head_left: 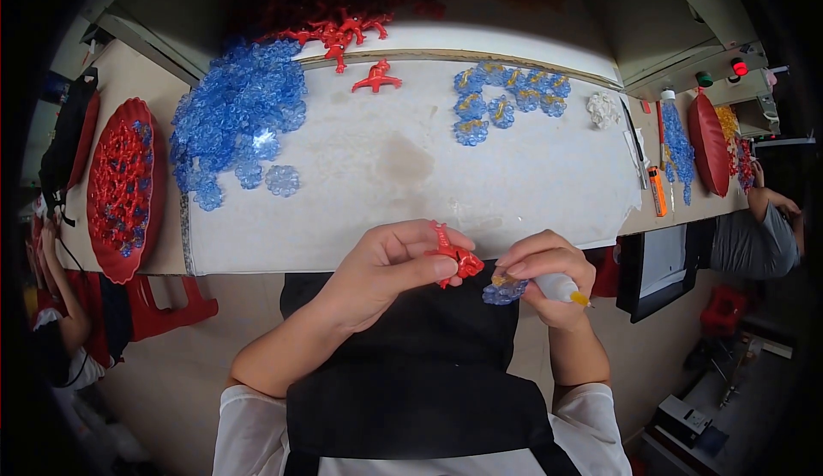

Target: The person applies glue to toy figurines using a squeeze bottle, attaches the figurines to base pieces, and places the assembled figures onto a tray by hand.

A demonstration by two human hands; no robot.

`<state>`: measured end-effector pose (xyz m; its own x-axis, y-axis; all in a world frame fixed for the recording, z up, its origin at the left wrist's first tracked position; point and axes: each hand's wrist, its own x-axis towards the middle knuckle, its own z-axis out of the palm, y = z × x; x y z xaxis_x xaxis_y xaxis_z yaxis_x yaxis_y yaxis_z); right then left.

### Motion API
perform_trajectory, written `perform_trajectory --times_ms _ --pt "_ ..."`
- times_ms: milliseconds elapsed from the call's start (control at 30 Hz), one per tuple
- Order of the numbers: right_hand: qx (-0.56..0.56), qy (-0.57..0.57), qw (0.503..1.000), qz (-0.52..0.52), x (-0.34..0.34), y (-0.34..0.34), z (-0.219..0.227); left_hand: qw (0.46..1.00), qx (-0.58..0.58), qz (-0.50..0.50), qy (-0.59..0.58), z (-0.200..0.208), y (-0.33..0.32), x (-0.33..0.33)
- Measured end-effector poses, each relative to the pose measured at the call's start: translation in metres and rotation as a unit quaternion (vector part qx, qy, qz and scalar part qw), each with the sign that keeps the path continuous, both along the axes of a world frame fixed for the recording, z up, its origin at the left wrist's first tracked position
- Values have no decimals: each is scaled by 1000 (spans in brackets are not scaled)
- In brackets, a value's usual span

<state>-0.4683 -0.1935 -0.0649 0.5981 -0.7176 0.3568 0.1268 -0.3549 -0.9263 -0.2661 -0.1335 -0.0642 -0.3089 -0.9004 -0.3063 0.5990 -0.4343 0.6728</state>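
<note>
My L hand [370,274] is pinched narrow, thumb vs. fingers, w/ a small red figure [464,262] btwn them; its tail end pokes up past my fingertips, head end pts toward my R side. My R hand [557,262] is curled, holding 2 things: a blue flower pc [502,292] w/ yellowish stuff on it at the fingertips, & a white bottle [559,287] tucked in the palm, its yellowish tip facing out to the R. Red figure & blue flower pc are just beside each other; can't tell if they touch. Both are held in front of the table's near edge, above my black apron [411,399].

On the white sheet [343,184]: big blue pile [236,103] at far L, a few loose pcs at its near side. One lone red figurine [375,77] sits near the back edge, w/ a red bunch [336,34] just behind. R of ctr, a group of blue pcs w/ yellow marks [470,133]; further R, a white lump [603,111].

Off the sheet: L side, red scalloped tray [157,154] full of red & blue pcs. R side, orange-handled tool [657,191], more blue pcs [675,137] & a red dish [710,146].
</note>
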Motion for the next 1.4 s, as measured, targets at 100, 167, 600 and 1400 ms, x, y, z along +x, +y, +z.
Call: perform_trajectory --times_ms 100,167,600,1400 --pt "-24 3 1000 17 2 -4 0 1000 -8 -24 -3 3 -1 0" --pt "-15 8 1000 22 4 -5 0 999 -7 -43 -15 4 -1 1" --pt "35 27 998 44 5 -7 -2 999 6 -50 -10 1 -1 1" --pt "-56 141 966 209 4 -24 27 981 38 -192 16 -7 -13 3"
